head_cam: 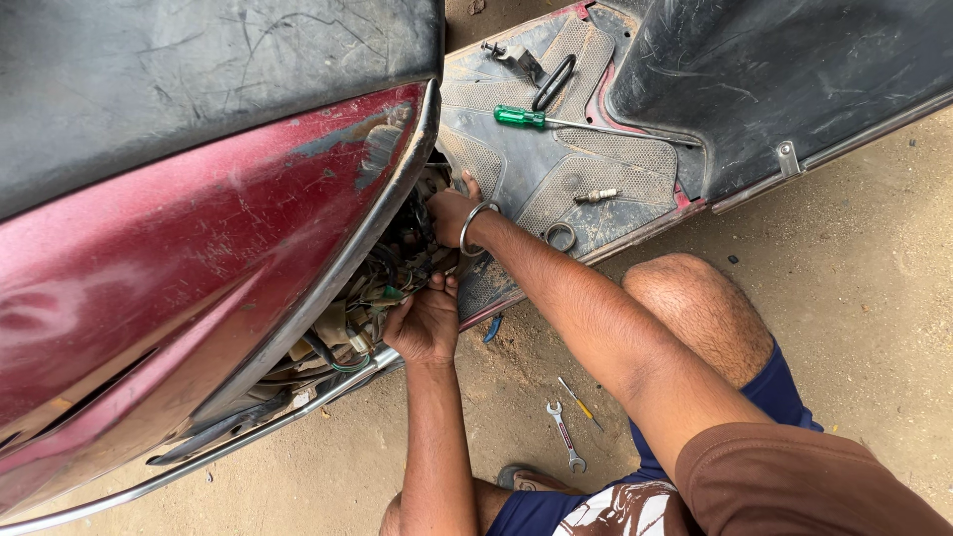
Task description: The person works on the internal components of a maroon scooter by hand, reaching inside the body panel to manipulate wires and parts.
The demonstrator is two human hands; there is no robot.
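Reaching behind maroon panel [199,258]: both hands; green screwdriver [536,118] on floorboard [536,179].

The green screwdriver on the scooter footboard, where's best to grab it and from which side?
Grip the green screwdriver by its fluted green handle, probably from above: it lies flat on the footboard, handle end clear, while the thin shaft runs right toward the black seat.
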